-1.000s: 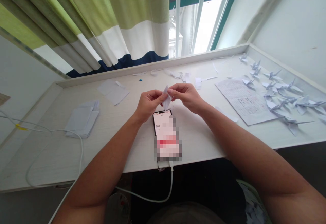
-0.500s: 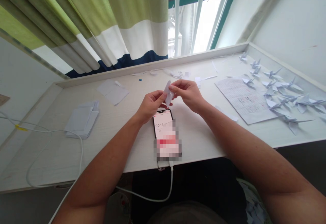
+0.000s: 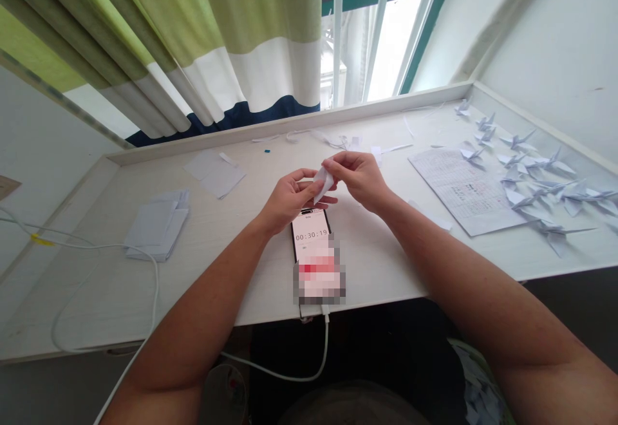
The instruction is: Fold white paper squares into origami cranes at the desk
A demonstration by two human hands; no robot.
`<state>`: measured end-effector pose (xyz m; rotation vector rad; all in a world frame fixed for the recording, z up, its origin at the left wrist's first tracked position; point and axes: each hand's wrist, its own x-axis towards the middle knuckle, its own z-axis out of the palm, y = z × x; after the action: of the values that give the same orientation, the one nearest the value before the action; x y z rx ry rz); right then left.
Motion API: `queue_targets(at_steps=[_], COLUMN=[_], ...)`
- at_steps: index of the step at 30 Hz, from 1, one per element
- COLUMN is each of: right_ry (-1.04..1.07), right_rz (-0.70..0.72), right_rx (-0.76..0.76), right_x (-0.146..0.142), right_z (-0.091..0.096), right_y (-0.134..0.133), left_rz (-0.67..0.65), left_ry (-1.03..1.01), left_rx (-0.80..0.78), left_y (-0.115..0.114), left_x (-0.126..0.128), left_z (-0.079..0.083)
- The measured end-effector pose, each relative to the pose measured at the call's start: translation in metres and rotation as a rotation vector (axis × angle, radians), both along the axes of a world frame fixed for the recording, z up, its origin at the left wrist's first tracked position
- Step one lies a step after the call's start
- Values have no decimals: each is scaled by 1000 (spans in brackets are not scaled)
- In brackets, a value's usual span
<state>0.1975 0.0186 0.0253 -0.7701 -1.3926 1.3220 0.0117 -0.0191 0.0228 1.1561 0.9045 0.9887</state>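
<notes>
A small folded piece of white paper [image 3: 322,185] is held up between my two hands, above the top end of the phone. My left hand [image 3: 292,198] pinches its lower left side with the thumb in front and fingers behind. At the upper right edge, the thumb and fingers of my right hand [image 3: 356,175] close on the paper. Below them the phone [image 3: 311,225] lies on the white desk [image 3: 232,296] with a running timer, its lower part blurred out.
Several folded paper cranes [image 3: 550,187] crowd the right side, some on a written sheet [image 3: 463,196]. A stack of paper [image 3: 157,225] and loose sheets [image 3: 215,174] lie at left. White cables [image 3: 155,290] cross the left side. Paper strips [image 3: 338,141] lie at the back.
The folded paper has tilted further to the right in my hands. My left hand's lower fingers have spread out a little beneath it.
</notes>
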Motion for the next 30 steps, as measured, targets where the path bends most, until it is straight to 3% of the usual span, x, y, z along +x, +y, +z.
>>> queue_targets(at_steps=[10, 18, 26, 30], right_ry=[42, -31, -3, -58], right_rz=[-61, -196, -135, -7], right_rx=[-42, 55, -26, -58], right_x=[-2, -4, 0, 5], right_z=[-12, -14, -13, -9], right_y=[8, 7, 8, 8], left_rz=[40, -30, 16, 47], left_ry=[-8, 38, 18, 7], left_rx=[3, -46, -68, -53], left_y=[2, -3, -2, 1], left_x=[-3, 2, -1, -4], left_z=[1, 7, 8, 9])
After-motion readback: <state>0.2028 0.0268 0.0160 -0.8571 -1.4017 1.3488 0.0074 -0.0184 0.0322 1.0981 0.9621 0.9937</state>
